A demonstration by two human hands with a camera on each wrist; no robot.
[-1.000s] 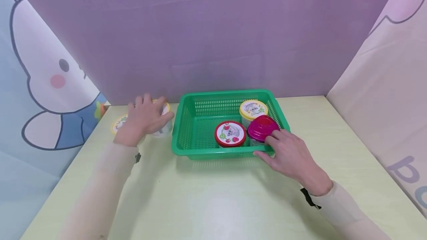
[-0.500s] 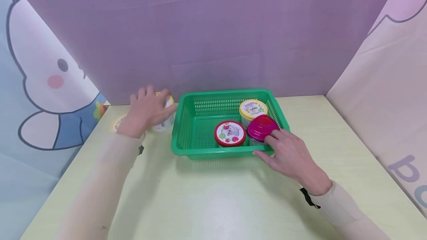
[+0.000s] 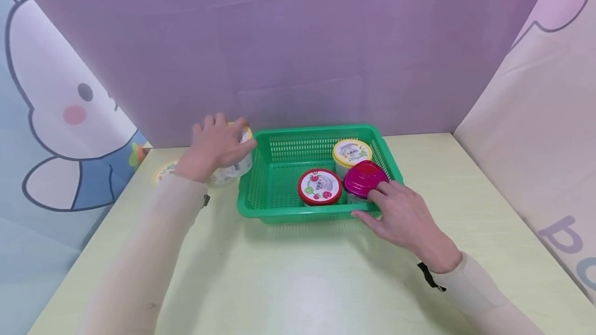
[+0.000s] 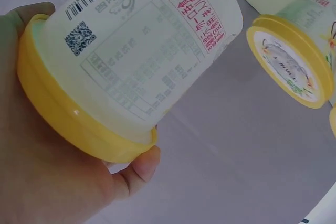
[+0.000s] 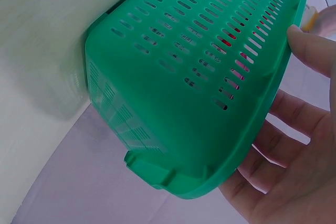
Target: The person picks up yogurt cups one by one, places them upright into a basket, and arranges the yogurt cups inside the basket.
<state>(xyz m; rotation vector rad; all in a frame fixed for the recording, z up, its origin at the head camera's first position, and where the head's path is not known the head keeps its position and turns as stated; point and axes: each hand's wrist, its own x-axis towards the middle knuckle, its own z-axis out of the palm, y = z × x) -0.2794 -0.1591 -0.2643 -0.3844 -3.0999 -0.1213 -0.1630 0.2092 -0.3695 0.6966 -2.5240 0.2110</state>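
Note:
My left hand (image 3: 216,143) grips a tub by its yellow lid; the translucent tub (image 3: 241,163) hangs at the left rim of the green basket (image 3: 302,215). In the left wrist view this held tub (image 4: 142,51) shows its barcode and printed label, with thumb and fingers around the lid. My right hand (image 3: 405,218) holds the basket's front rim near the right corner, fingers over the edge and thumb outside. Inside the basket are a red-lidded tub (image 3: 320,187), a yellow-lidded tub (image 3: 352,153) and a tub with a magenta domed lid (image 3: 365,177), right at my right fingertips.
Another yellow-lidded tub (image 3: 164,172) stands at the table's left back, partly hidden by my left arm. A purple backdrop (image 3: 298,56) rises behind the table (image 3: 298,273), with printed sheets on both sides.
My left hand has lifted the yellow-lidded tub and carried it up and right to the basket's left rim. My right hand keeps its hold on the basket.

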